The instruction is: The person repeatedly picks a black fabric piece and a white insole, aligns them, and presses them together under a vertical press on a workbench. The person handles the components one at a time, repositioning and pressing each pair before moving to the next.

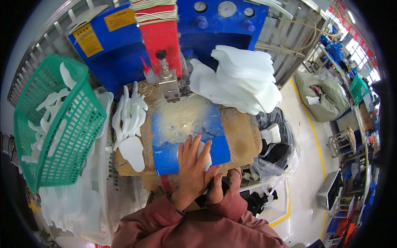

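My left hand [192,164] lies with its fingers spread over a flat white foam piece [208,162] on a blue board [165,161]. Most of that piece is under my palm and fingers. Pale dust [178,120] covers the far part of the board. Close to the board's front edge, my right hand [215,191] is beside the left wrist; its fingers are mostly hidden. Beyond the dust stands a metal drill-like head [168,84] on a red column [159,41]. Left of the board lie several curved white foam pieces [130,109] and one sole-shaped piece [131,153].
A tall stack of white foam pieces [244,78] stands at the back right. At left, a green basket [89,109] holds white cut pieces. A small red-tipped bottle [150,75] stands near the column. Right of the table hangs a clear plastic bag [289,153].
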The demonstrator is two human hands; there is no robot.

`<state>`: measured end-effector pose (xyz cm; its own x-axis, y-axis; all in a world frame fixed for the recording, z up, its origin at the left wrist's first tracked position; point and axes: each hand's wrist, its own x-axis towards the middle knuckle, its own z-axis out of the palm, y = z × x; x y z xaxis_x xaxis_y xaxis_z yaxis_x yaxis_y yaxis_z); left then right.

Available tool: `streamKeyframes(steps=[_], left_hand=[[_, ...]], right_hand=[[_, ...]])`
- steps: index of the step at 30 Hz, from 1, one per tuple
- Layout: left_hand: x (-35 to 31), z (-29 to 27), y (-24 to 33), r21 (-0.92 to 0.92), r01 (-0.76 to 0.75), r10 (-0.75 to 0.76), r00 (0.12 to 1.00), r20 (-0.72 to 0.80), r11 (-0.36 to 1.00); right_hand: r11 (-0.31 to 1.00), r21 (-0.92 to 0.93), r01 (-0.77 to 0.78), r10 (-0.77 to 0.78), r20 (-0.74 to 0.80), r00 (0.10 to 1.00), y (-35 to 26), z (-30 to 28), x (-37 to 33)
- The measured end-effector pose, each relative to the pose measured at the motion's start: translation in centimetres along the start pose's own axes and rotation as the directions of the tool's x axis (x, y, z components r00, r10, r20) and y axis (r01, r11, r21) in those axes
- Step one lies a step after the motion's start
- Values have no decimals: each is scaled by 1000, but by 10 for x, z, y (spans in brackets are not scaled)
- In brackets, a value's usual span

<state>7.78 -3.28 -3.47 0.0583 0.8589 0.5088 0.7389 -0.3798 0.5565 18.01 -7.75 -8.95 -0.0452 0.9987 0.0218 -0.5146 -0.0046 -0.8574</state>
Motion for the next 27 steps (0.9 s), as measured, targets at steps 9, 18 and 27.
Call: streamKeyframes(steps=[9, 18, 27], left_hand=[[-13, 29, 25, -238, -97, 97, 995, -14, 966], [-60, 30, 69, -581, -257, 471, 846, 251, 772], [-60, -11, -1, -499, 294, 64, 810, 583, 815]], right_hand=[[918, 322, -231, 282, -122, 952, -8, -41, 23], [991, 115, 73, -15, -436, 900, -94, -91, 51], [988, -5, 157, -99, -800, 592, -184, -244, -98]])
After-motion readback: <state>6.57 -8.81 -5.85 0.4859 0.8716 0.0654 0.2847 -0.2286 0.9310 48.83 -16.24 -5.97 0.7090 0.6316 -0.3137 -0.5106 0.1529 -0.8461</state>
